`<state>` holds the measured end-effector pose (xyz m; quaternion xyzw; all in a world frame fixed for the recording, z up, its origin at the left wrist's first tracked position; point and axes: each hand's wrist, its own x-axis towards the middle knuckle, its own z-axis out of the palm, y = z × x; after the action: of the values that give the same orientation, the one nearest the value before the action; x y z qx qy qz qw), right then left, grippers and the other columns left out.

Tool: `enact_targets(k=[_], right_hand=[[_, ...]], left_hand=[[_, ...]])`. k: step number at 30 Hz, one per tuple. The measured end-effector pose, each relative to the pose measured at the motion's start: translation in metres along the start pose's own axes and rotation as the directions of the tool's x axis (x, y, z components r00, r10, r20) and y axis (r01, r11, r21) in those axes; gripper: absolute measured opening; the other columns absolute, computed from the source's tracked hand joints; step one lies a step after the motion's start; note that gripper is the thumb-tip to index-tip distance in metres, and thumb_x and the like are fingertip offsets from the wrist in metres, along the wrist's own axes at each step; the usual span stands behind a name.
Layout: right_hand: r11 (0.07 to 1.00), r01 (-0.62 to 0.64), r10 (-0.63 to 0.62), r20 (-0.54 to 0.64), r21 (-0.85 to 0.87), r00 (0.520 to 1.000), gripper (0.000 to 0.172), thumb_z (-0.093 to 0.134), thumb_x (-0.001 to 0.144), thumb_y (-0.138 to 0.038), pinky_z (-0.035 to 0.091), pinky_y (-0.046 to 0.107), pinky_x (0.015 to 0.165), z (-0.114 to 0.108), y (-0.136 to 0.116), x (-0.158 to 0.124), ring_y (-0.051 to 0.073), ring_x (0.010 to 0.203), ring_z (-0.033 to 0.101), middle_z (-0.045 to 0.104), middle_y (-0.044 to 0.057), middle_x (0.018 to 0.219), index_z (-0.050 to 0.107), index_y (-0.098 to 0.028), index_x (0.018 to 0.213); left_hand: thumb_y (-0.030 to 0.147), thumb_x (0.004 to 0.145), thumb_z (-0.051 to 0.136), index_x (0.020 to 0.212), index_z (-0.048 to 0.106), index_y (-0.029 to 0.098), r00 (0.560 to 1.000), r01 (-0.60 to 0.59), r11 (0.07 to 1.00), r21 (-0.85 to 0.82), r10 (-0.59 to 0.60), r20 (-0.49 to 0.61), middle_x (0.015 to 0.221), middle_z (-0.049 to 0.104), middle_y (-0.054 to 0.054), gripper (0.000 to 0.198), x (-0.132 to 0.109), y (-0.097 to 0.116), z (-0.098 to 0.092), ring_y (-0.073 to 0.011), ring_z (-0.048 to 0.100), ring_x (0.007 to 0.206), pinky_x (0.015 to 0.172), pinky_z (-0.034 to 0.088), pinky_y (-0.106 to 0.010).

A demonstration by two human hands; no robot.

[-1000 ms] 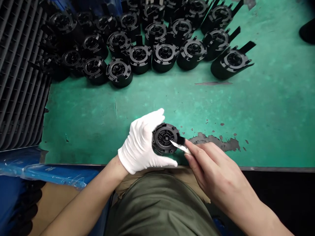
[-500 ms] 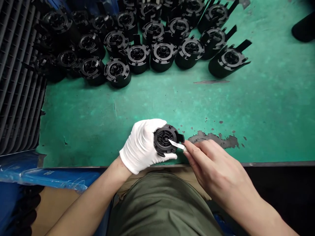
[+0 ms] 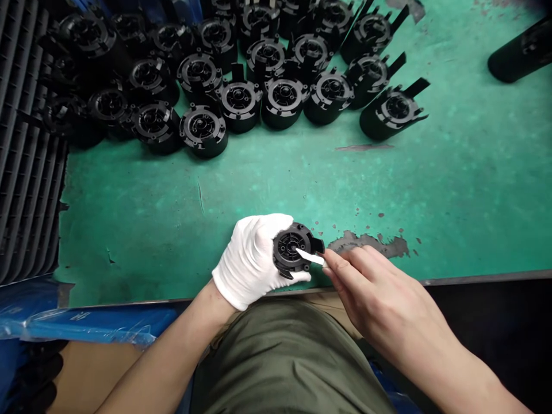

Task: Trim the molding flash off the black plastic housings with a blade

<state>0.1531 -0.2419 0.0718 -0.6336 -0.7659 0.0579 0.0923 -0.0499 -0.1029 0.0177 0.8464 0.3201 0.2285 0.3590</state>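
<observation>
In a white glove, my left hand (image 3: 252, 259) wraps round a black round plastic housing (image 3: 284, 265) near the table's front edge. The housing's ribbed end face points up at me, and a tab sticks out on its right side. My bare right hand (image 3: 371, 287) pinches a small knife with a pale, pointed blade (image 3: 309, 256). The blade's tip lies over the middle of the end face; whether it touches cannot be made out. Most of the knife's handle is hidden inside my right fingers.
Several similar black housings (image 3: 282, 100) stand in rows on the green table (image 3: 267, 172). Another dark cylinder (image 3: 513, 54) is at the far right. A black ribbed grille (image 3: 26, 138) lines the left side. Blue plastic wrapping (image 3: 95, 325) lies below the table's left front edge.
The view has shifted and turned slightly. Both hands keep their holds, and the blade remains over the middle of the housing's end face. The dark cylinder at far right shows more.
</observation>
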Motion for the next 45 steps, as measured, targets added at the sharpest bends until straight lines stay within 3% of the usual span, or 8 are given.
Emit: enact_targets(k=[4,12,18,30,34,37,40,45], right_hand=[[1.0,-0.003,0.003,0.023,-0.012,1.0,0.02,0.058,0.112,-0.018,0.04,0.038,0.07,-0.006,0.001,0.003,0.021,0.078,0.048,0.056,0.004,0.087,0.069,-0.009,0.126],[1.0,0.021,-0.022,0.046,0.009,0.999,0.02,0.057,0.111,-0.014,0.04,0.037,0.07,-0.009,0.001,0.007,0.02,0.078,0.048,0.057,0.004,0.088,0.067,-0.009,0.127],[0.997,-0.01,0.015,0.073,-0.071,0.997,0.022,0.057,0.111,-0.016,0.04,0.039,0.073,-0.007,-0.004,0.004,0.023,0.08,0.048,0.058,0.005,0.088,0.067,-0.01,0.13],[0.984,-0.069,0.077,0.042,-0.166,0.996,0.026,0.063,0.108,-0.016,0.041,0.04,0.075,0.002,-0.015,-0.001,0.024,0.082,0.047,0.059,0.007,0.088,0.069,-0.007,0.132],[0.99,-0.078,0.076,-0.021,-0.119,0.997,0.033,0.066,0.107,-0.014,0.044,0.04,0.073,0.006,-0.016,-0.002,0.024,0.081,0.05,0.06,0.007,0.09,0.066,-0.005,0.138],[0.997,-0.046,0.049,-0.054,0.054,0.997,0.036,0.063,0.108,-0.01,0.048,0.036,0.073,0.002,-0.005,-0.002,0.022,0.081,0.056,0.064,0.007,0.092,0.062,-0.007,0.144],[0.984,-0.009,0.023,-0.076,0.18,0.997,0.038,0.057,0.11,-0.008,0.054,0.032,0.079,-0.005,0.017,-0.001,0.018,0.084,0.064,0.071,0.007,0.099,0.061,-0.012,0.147],[0.974,0.107,-0.11,0.002,0.198,0.994,0.032,0.058,0.112,-0.018,0.057,0.031,0.077,-0.011,0.062,0.011,0.019,0.088,0.075,0.078,0.01,0.113,0.061,-0.014,0.144]], left_hand=[[0.061,0.077,0.094,0.102,0.072,0.023,0.999,0.0,0.999,-0.04,0.003,0.054,0.108,0.082,-0.011,0.05,0.004,0.002,-0.004,-0.0338,0.082,0.099,0.09,0.065,-0.045],[0.057,0.08,0.094,0.1,0.072,0.023,0.993,0.025,0.995,-0.093,-0.014,0.12,0.095,0.079,-0.006,0.045,0.008,0.003,-0.007,-0.0289,0.079,0.089,0.081,0.06,-0.04],[0.057,0.082,0.092,0.098,0.072,0.023,0.995,0.033,0.994,-0.109,-0.023,0.096,0.09,0.078,-0.005,0.042,0.009,0.005,-0.006,-0.0276,0.077,0.081,0.077,0.059,-0.04],[0.065,0.082,0.09,0.103,0.072,0.022,1.0,-0.017,0.999,-0.042,0.017,0.018,0.109,0.084,-0.012,0.051,0.005,0.003,-0.004,-0.0344,0.083,0.096,0.085,0.066,-0.045],[0.064,0.082,0.09,0.111,0.072,0.021,1.0,-0.014,1.0,-0.025,0.015,0.009,0.11,0.084,-0.012,0.055,0.003,0.002,-0.002,-0.0349,0.084,0.097,0.088,0.066,-0.047],[0.064,0.08,0.094,0.131,0.067,0.02,0.998,-0.069,0.998,-0.013,0.07,0.001,0.121,0.083,-0.014,0.073,-0.003,-0.006,-0.001,-0.036,0.083,0.108,0.097,0.066,-0.049],[0.068,0.082,0.092,0.155,0.05,0.019,0.982,-0.189,0.982,0.029,0.188,0.011,0.142,0.077,-0.017,0.097,-0.009,-0.015,-0.002,-0.0369,0.078,0.126,0.116,0.059,-0.054],[0.055,0.089,0.091,0.168,0.033,0.022,0.966,-0.243,0.968,0.055,0.236,0.105,0.158,0.067,-0.018,0.104,-0.011,-0.018,-0.006,-0.0364,0.07,0.143,0.128,0.05,-0.055]])
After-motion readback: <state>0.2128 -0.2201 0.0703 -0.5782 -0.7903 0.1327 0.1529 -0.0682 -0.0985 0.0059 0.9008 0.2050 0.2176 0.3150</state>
